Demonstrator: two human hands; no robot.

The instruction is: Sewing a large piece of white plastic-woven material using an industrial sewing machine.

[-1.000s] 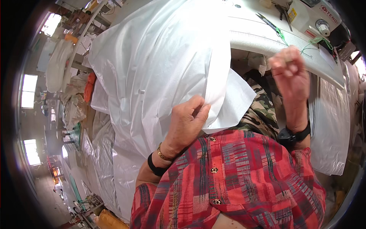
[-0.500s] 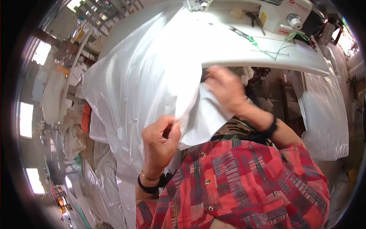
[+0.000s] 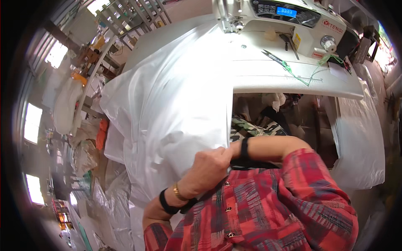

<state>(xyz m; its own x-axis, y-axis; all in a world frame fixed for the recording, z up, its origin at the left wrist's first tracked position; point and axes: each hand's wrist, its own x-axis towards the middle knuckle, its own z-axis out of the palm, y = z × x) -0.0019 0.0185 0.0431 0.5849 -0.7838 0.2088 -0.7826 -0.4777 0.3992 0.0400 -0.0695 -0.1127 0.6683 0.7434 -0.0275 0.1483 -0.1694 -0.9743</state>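
Observation:
A large glossy white sheet (image 3: 180,100), fabric or plastic film, hangs over the left part of the sewing table (image 3: 268,77) and down towards my lap. My left hand (image 3: 207,169) is closed at its right edge, close to my shirt, with the fingertips pinching the border. From the right my right forearm reaches across to the same spot. Only a little of my right hand (image 3: 235,149) shows beside the left one; its fingers are hidden behind the sheet and the left hand. The sheet's upper end lies by the needle area of the sewing machine (image 3: 268,16).
Thread snips (image 3: 274,57) with a green cord lie on the tabletop, near a dark tool (image 3: 289,44). More white sheeting (image 3: 360,142) hangs off the table's right end. A grey metal rack (image 3: 132,16) stands far left, and an orange bundle (image 3: 101,134) sits left of the sheet.
My right hand has moved down and left from the sheet's folded flap to beside my left hand. The left hand has shifted right, and the flap is no longer turned out. The view has tilted up.

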